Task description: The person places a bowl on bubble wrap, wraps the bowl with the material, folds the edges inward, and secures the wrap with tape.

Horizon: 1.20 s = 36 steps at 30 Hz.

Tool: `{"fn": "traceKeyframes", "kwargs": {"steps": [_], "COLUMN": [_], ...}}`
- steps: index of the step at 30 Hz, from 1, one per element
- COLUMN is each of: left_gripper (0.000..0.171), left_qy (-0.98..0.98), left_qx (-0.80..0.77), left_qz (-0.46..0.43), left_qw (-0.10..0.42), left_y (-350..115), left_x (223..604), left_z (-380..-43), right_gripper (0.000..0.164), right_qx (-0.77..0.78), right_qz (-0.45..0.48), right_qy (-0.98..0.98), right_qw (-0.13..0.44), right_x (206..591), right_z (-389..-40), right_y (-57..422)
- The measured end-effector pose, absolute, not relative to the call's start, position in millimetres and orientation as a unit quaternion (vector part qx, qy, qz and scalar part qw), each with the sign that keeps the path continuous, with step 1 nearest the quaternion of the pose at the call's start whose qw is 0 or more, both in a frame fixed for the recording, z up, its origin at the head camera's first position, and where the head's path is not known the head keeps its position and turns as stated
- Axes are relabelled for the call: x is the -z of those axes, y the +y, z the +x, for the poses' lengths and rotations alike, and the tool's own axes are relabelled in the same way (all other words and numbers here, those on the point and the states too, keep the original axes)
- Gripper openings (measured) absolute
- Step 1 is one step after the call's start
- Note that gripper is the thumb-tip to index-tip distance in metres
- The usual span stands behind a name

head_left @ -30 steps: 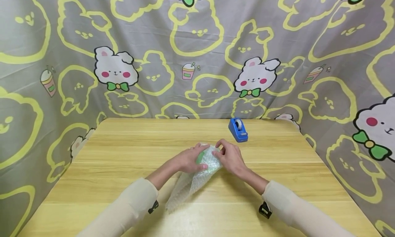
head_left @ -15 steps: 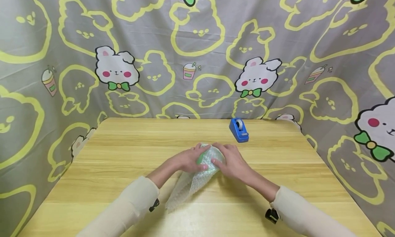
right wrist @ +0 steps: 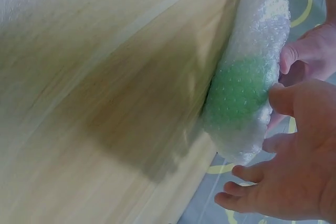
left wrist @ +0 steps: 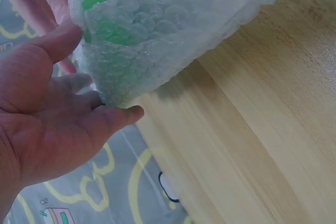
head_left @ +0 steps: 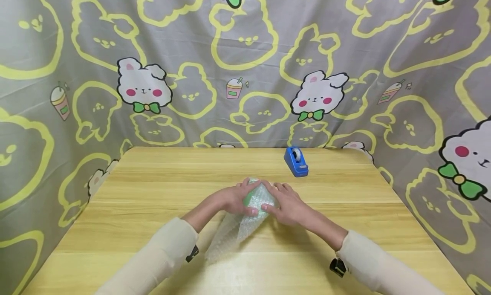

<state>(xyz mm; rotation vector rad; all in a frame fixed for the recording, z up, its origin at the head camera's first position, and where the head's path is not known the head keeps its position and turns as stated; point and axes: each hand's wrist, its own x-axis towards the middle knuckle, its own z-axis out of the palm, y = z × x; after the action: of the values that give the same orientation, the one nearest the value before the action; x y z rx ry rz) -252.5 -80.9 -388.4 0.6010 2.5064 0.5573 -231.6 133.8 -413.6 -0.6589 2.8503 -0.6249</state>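
Observation:
A green object [right wrist: 239, 90], its kind hidden, shows through a sheet of bubble wrap [head_left: 230, 237] folded round it. The bundle lies on the table with a loose tail toward the person. My left hand [head_left: 232, 199] holds the left side, thumb on top and fingers toward the far edge. On the right side, my right hand [head_left: 289, 203] grips the wrap between thumb and index finger. Its other fingers spread free in the right wrist view. The two thumbs lie close together on the wrap, and the index fingertips nearly meet at its far end.
A blue tape dispenser [head_left: 296, 162] with a clear roll stands near the back of the wooden table [head_left: 165, 171], right of centre. A grey curtain [head_left: 199, 43] printed with yellow outlines and white rabbits encloses the back and sides.
My right hand went from bent fingertips at the wrap's upper right edge to a spread grip over its right side. Its thumb slid nearer the person. The left hand stayed nearly still.

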Motion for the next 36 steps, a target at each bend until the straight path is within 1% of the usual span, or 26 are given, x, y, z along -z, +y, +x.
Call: {"fn": "traceKeyframes", "kwargs": {"steps": [3, 8, 15, 22, 28, 36], "left_gripper": [0.093, 0.095, 0.093, 0.093, 0.092, 0.093], "left_qy": [0.921, 0.921, 0.921, 0.917, 0.913, 0.916], "left_qx": [-0.198, -0.198, -0.205, -0.217, -0.228, -0.223], "left_qz": [0.223, 0.225, 0.227, 0.235, 0.235, 0.232], "left_qw": [0.250, 0.248, 0.243, 0.240, 0.242, 0.240], "left_y": [-80, -80, -80, -83, -84, -83], "left_x": [389, 389, 389, 389, 389, 389], "left_z": [-253, -253, -252, -252, -251, -251], "right_gripper": [0.073, 0.073, 0.072, 0.071, 0.071, 0.073], "right_qx": [0.188, 0.192, 0.223, 0.241, 0.245, 0.247], "right_qz": [-0.236, -0.238, -0.222, -0.210, -0.226, -0.210], "right_qy": [0.951, 0.950, 0.945, 0.942, 0.935, 0.934], "right_qw": [0.068, 0.067, 0.095, 0.107, 0.125, 0.153], "right_x": [413, 412, 411, 412, 414, 406], "right_z": [-232, -232, -229, -228, -227, -231], "right_y": [134, 134, 131, 129, 125, 124]}}
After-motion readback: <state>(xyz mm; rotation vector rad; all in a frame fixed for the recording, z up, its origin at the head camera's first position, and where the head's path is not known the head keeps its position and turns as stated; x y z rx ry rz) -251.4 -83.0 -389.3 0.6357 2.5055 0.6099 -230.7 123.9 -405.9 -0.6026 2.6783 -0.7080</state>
